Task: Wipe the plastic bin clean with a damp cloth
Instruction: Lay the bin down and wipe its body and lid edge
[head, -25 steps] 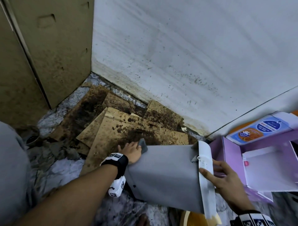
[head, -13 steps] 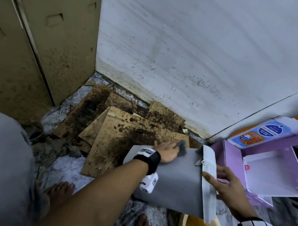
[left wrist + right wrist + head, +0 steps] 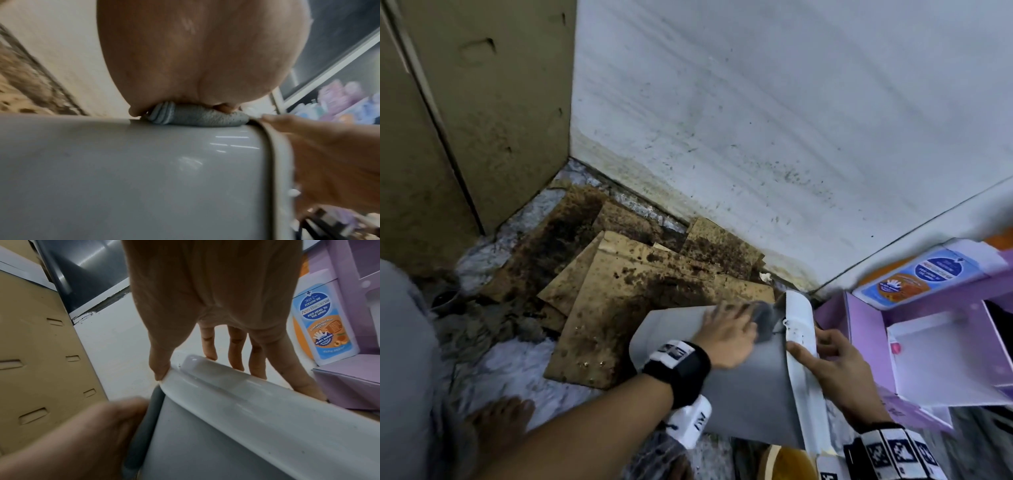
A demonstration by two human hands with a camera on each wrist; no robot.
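Note:
A grey plastic bin point(image 3: 739, 394) lies on its side above the floor, its white rim point(image 3: 799, 329) pointing right. My left hand point(image 3: 729, 337) holds a folded grey-blue cloth point(image 3: 765, 320) and presses it on the bin's upper side, right up against the rim. In the left wrist view the cloth point(image 3: 197, 116) is squashed between my palm and the glossy bin wall point(image 3: 144, 170). My right hand point(image 3: 839, 363) grips the rim point(image 3: 257, 402), thumb on the outside and fingers behind it. The bin's inside is hidden.
Stained brown cardboard sheets point(image 3: 640, 294) cover the floor by the spotted white wall point(image 3: 756, 137). A beige cabinet point(image 3: 482, 120) stands at the left. A purple box point(image 3: 928, 342) with a wash bottle point(image 3: 914, 277) sits to the right. A bare foot point(image 3: 500, 421) is lower left.
My left hand slid the cloth along the bin's side from the base end to the rim. The right hand kept its grip on the rim.

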